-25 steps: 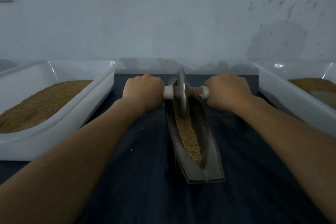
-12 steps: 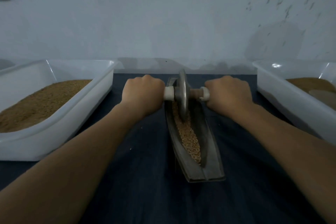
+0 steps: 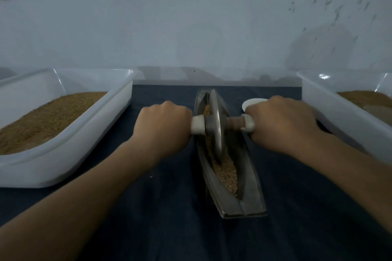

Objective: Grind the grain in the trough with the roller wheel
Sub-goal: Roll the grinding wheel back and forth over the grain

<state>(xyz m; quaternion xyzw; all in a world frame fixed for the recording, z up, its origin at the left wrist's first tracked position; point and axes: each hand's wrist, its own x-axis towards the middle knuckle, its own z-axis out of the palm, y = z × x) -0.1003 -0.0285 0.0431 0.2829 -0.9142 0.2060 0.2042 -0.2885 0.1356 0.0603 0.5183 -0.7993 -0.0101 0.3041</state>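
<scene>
A long grey metal trough [image 3: 250, 193] lies lengthwise on the dark table, with tan grain [image 3: 226, 172] along its groove. A metal roller wheel [image 3: 215, 121] stands upright in the groove near the trough's middle, on an axle with white handles. My left hand [image 3: 163, 128] grips the left handle and my right hand [image 3: 280, 127] grips the right handle. Most of each handle is hidden inside my fists.
A white plastic tub [image 3: 70, 148] with brown grain stands on the left. A second white tub [image 3: 339, 112] with brown material stands on the right. A small white round dish [image 3: 251, 103] peeks out behind my right hand. A pale wall rises right behind the table.
Both hands have drawn the wheel toward me along the trough, from its far end to about its middle. A white dish behind my right hand has come into sight.
</scene>
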